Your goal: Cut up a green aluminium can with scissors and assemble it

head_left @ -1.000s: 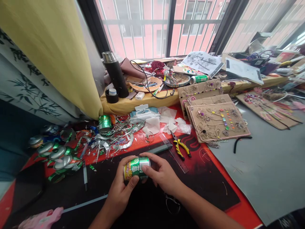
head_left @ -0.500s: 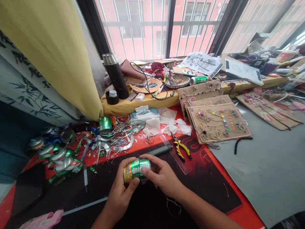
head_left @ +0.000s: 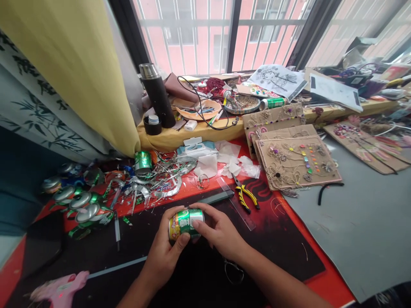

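The left fingers (head_left: 180, 240) and right fingers (head_left: 199, 226) curl firmly around a green-and-yellow metal drink can (head_left: 186, 223), held just above a red-and-black desk mat (head_left: 282, 252). Shredded silver can strips (head_left: 144, 188) litter the grey tabletop (head_left: 359, 231) beneath a barred window (head_left: 205, 34).
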`<state>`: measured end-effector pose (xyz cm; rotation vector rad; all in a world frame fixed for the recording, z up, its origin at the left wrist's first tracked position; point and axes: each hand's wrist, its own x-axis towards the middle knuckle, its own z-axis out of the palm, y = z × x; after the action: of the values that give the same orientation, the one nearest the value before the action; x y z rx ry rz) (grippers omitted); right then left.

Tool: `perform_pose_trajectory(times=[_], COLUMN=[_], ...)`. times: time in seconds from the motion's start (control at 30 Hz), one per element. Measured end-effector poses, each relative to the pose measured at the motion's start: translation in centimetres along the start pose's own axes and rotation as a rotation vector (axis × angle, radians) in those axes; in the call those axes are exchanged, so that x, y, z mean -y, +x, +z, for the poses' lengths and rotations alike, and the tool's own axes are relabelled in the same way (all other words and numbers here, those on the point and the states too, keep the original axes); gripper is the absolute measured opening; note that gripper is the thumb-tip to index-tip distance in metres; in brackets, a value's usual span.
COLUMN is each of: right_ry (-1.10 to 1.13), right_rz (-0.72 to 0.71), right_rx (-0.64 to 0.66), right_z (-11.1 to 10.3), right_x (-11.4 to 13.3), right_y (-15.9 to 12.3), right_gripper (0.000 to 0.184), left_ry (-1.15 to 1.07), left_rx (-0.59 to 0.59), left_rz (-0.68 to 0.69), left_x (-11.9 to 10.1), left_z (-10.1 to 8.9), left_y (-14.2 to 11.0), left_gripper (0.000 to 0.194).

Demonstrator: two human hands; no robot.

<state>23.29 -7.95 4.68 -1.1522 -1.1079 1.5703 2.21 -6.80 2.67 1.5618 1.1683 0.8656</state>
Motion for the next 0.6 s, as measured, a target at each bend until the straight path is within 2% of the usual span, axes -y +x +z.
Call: perform_pose_trajectory(times=[0.17, 0.37, 0.5, 0.6], right_ry=[-0.046, -0.056, -0.076, -0.107], right_rz=[-0.019, -0.013, -0.016, -0.08], right_rx=[-0.006, -0.006, -0.014, -0.04], right_z=[-0.1, -0.2, -0.2, -0.2], right_x=[0.4, 0.2, 0.2, 0.1], right_y=[-0.2, 0.0, 0.0, 0.1], right_gripper=[0.049, 0.052, 0.052, 0.048], left_ry=[0.042, 0.036, 0.064, 0.066], left_rx=[-0.004, -0.108, -0.046, -0.032], left_rz=[0.04, -0.003, -0.017, -0.022], left_x=[-0.4, -1.2, -1.2, -1.0], left_z=[0.4, 0.9, 0.3, 0.0], left_y=[0.0, -0.1, 0.1, 0.2], left_gripper=[0.073, 0.063, 0.062, 0.061])
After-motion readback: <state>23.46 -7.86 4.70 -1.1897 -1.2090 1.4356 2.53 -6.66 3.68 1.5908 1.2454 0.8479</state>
